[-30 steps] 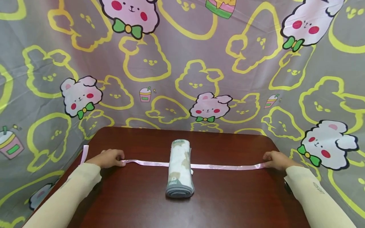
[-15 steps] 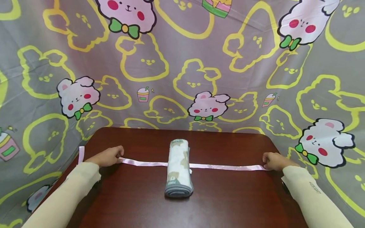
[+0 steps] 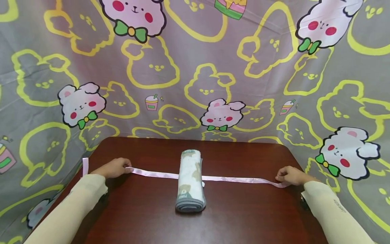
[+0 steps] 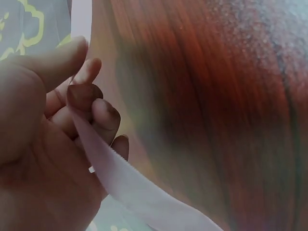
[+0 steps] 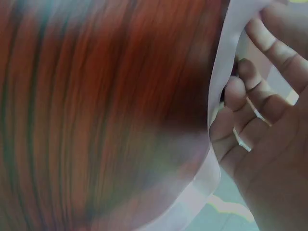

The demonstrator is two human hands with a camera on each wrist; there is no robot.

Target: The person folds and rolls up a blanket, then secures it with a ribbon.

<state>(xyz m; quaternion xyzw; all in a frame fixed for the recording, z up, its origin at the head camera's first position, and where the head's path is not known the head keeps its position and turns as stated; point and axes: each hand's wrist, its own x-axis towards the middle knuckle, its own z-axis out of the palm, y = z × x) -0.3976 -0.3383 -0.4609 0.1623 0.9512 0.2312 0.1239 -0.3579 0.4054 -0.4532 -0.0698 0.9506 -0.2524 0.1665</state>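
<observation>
A rolled towel (image 3: 191,179), white with tan and green patches and a grey edge, lies lengthwise mid-table. Crossing beneath it from side to side is a pale pink satin ribbon (image 3: 233,179). On the left, the person's left hand (image 3: 114,168) pinches the ribbon; in the left wrist view its thumb and fingers meet on the ribbon (image 4: 139,190). At the other side the right hand (image 3: 293,176) holds the ribbon's right part, which dips just before the fingers. In the right wrist view the ribbon (image 5: 222,67) passes along the curled fingers up to the thumb.
The dark red-brown table (image 3: 146,217) has rounded far corners. The ribbon's left tail (image 3: 85,166) stands up past the left hand by the table's edge. A grey curtain (image 3: 170,91) with cartoon bunnies hangs behind and at both sides. A small white tag (image 3: 203,184) pokes out beside the towel.
The right hand has shifted slightly and its stretch of ribbon, straight before, now sags into a bend near the fingers. The left hand keeps its place on the ribbon. The towel stays put.
</observation>
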